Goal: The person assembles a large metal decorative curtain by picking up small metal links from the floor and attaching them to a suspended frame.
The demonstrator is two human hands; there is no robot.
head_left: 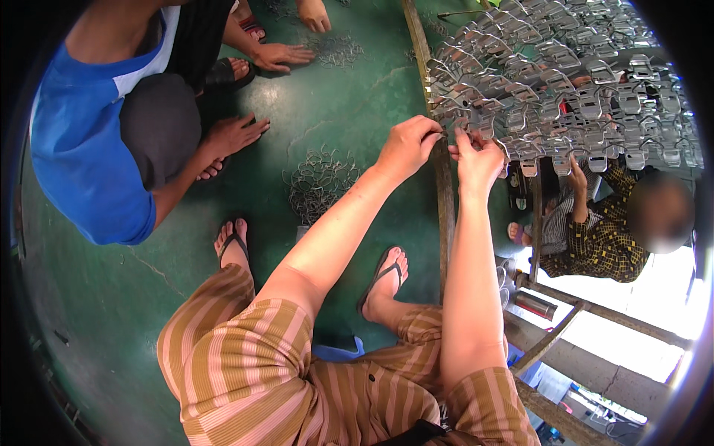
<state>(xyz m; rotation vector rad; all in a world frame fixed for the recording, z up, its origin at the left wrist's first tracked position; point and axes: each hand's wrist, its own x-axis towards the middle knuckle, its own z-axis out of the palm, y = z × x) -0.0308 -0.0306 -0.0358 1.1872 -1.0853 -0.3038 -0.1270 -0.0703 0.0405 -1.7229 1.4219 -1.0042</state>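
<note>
My left hand [407,149] is closed in a pinch, its fingertips meeting near the wooden rail; whatever they hold is too small to make out. Just to its right, my right hand [477,160] has its thumb and fingers closed around a metal clip at the lower left edge of a hanging sheet of linked metal clips [558,89]. The clips are silvery, with bent wire loops, and hang in several rows. Both hands are raised in front of me, close together but apart. A pile of bent wire pieces [320,182] lies on the floor below my left forearm.
A wooden rail [445,223] runs beside my hands, part of a wooden frame. To the left, a person in a blue shirt [89,160] squats by another wire pile [338,50]. Another person in a yellow-and-black checked shirt [606,238] sits beyond the clips. The floor [111,312] is green.
</note>
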